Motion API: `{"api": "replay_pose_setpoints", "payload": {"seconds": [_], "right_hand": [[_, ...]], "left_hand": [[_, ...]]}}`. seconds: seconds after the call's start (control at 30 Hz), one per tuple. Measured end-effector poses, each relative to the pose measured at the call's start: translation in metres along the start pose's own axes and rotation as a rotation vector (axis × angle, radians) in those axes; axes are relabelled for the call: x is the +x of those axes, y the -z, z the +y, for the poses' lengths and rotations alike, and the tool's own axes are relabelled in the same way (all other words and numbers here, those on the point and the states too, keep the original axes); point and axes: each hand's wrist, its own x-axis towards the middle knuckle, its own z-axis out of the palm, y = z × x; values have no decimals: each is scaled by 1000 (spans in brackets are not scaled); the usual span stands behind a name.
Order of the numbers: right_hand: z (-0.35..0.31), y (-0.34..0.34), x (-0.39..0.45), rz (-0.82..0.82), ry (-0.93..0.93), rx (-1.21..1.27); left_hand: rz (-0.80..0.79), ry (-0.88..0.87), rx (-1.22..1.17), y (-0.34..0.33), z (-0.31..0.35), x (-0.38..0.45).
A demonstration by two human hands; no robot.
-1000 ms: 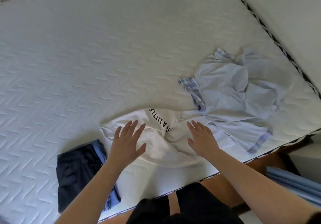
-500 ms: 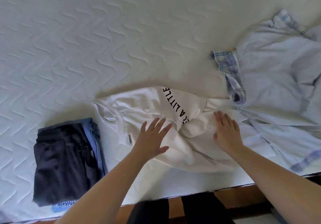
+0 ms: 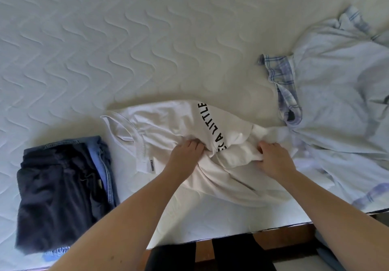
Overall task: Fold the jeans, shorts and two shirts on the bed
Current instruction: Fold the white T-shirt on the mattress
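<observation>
You are working on the white shirt (image 3: 168, 127), which lies crumpled near the front edge of the bed (image 3: 105, 39), right in front of you. Your left hand (image 3: 185, 153) has its fingers curled down into the cloth at the middle of the shirt, just beside the black letters. Your right hand (image 3: 273, 157) has its fingers curled too, and they pinch a thick bunch of white cloth next to the letters on the other side. The shirt sits under and between your 2 hands, with the cloth bunched up in the gap between them. You probably hold it in 2 spots like this so you can lift it, shake it flat and see its shape before you fold it. The collar end with the small tag points to your left, away from both hands. The dark shorts (image 3: 56, 188) lie folded on top of the blue jeans (image 3: 103, 161), well to your left, so those 2 look done and out of the way. The light blue shirt (image 3: 336, 102) with the checked trim lies in a loose heap to your right, and its edge touches the white shirt close to your right hand. Take care that you do not grab it too when you lift.
</observation>
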Motion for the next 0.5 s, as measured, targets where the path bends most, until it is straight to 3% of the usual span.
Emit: {"api": "replay_pose_setpoints", "payload": {"seconds": [0.13,0.3,0.5], "right_hand": [[-18,10,-17,-110,-113,517],[-51,50,-21,-108,-218,937],[-100,97,-1,-266,-207,1515]], "left_hand": [[38,38,-214,15,-22,-4],[239,109,-341,69,-65,-8],[557,264,-408,141,-122,11]]}}
